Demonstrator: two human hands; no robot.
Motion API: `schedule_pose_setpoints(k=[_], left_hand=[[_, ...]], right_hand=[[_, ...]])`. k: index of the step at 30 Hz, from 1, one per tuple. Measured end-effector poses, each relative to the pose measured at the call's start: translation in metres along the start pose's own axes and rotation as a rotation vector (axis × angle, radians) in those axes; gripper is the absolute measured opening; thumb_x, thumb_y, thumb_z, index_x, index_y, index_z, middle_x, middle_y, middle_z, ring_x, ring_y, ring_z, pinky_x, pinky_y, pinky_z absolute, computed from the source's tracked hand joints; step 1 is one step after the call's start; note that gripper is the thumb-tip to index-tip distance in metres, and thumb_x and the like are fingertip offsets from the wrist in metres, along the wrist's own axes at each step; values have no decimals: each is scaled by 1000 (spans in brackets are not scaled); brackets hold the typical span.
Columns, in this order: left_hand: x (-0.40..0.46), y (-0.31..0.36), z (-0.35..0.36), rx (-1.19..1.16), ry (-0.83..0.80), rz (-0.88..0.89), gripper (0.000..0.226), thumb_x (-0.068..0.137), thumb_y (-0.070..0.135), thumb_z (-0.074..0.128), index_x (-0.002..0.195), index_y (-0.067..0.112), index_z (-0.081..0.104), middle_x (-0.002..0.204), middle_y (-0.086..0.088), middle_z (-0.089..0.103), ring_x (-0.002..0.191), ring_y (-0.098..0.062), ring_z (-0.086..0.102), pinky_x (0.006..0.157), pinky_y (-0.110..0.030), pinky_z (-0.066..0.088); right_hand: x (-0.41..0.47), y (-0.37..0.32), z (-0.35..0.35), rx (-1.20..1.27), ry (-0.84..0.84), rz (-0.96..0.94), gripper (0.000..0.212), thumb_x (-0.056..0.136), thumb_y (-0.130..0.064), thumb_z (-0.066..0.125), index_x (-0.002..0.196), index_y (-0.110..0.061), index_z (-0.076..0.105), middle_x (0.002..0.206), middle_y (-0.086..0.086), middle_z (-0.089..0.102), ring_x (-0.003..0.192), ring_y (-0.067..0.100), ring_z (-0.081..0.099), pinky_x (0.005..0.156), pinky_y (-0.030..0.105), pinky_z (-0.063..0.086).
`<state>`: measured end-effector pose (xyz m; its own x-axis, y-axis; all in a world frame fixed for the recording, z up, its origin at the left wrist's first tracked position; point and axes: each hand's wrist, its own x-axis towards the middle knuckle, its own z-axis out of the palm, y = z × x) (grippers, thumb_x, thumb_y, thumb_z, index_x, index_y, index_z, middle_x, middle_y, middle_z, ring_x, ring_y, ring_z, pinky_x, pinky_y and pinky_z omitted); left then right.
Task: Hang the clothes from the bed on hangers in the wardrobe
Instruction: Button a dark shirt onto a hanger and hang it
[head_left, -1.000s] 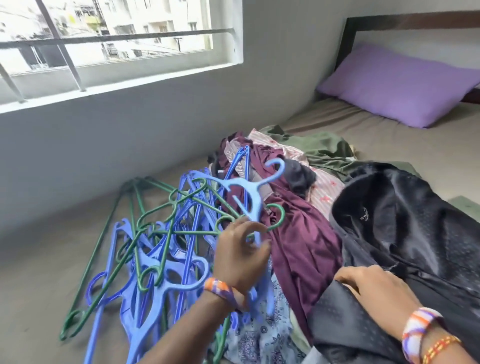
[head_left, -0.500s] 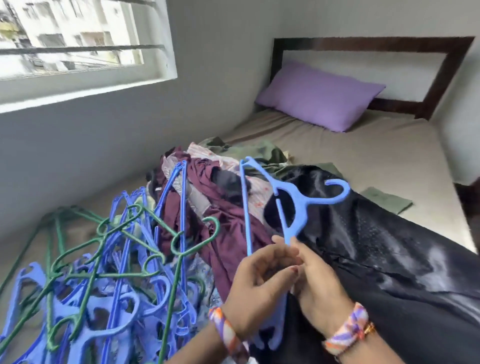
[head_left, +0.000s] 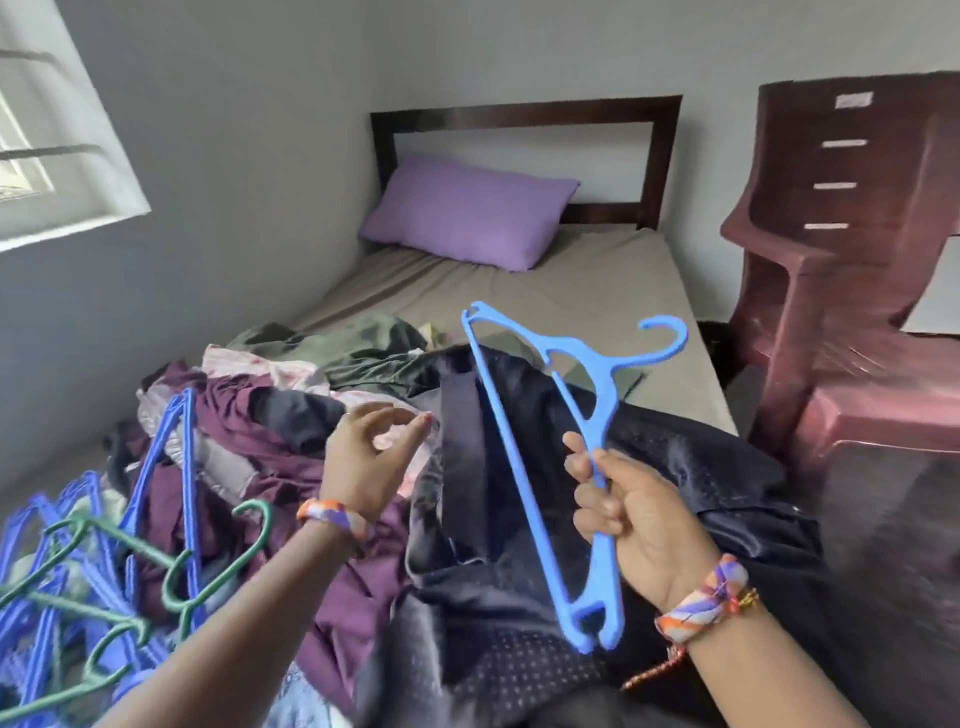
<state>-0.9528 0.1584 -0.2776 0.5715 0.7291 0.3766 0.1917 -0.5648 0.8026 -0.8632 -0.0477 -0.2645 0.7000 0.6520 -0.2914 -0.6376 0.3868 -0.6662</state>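
One blue hanger (head_left: 571, 457) gripped in right hand (head_left: 631, 514), left hand (head_left: 363, 457) loose, empty; black garment (head_left: 675, 467) looks slippery, limp, take by collar

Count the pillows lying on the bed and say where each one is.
1. A purple pillow lies at the head of the bed, against the dark headboard. The clothes pile nearer the camera may hide others.
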Motion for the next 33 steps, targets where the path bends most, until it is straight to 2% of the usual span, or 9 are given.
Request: schedule_pose_setpoints(k=[3,5,8,10,12,17,23,28,33], left_hand=[[11,14,27,149,-173,95,36,83,47,62,107,22,70,127,-14,49,123,-23,45,104,-27,33],[20,22,45,312,-309,94,46,85,57,54,123,33,60,141,-18,34,133,-28,34,109,-26,25],[35,19,66,780,-441,75,50,84,57,55,126,30,57,139,-20,36,126,-36,39,106,-34,32],[44,14,69,962,-462,33,40,87,36,56,121,15,61,127,-19,51,116,-33,51,94,-34,43],[52,10,66,950,-451,-33,33,91,20,50,118,3,60,119,-17,60,111,-31,57,88,-33,45],[68,14,44,846,-344,-97,30,86,13,58,109,-5,62,115,-24,61,110,-37,56,87,-36,44],[53,43,46,828,-264,318,36,81,0,49,116,-1,55,105,-25,63,99,-43,56,76,-41,42],[63,63,30,830,-54,363,55,81,-2,48,135,4,42,103,-30,62,96,-48,56,75,-47,44],[91,73,11,916,-25,246,37,85,5,54,122,2,50,110,-27,59,101,-47,56,80,-45,46]], right_hand=[[0,-14,-17,-90,36,-36,22,97,-14,38,100,-5,59,48,-8,33,30,-1,21,28,9,14],[-3,-24,-27,-143,59,-31,23,98,-17,39,99,-6,59,48,-8,30,30,-1,20,28,8,14],[-14,-36,-39,-259,87,33,24,98,-19,40,99,-6,59,47,-8,30,30,-1,20,30,8,12],[-24,-43,-47,-386,90,94,25,99,-19,40,100,-4,59,47,-8,30,31,-1,19,31,9,11],[-33,-48,-53,-503,81,151,26,99,-19,40,102,-3,60,48,-7,30,33,0,18,32,10,11],[-43,-49,-51,-702,80,192,27,101,-20,37,99,-4,59,44,-8,30,32,-1,18,32,8,12],[-41,-41,-14,-553,66,90,28,102,-19,34,92,-5,55,41,-8,32,29,-1,18,30,8,12],[-52,-43,10,-453,37,44,28,103,-19,32,91,-5,54,45,-5,33,29,1,18,31,9,12],[-50,-9,12,-1040,149,-305,29,99,-21,34,78,-17,54,62,1,45,42,8,36,41,19,27]])
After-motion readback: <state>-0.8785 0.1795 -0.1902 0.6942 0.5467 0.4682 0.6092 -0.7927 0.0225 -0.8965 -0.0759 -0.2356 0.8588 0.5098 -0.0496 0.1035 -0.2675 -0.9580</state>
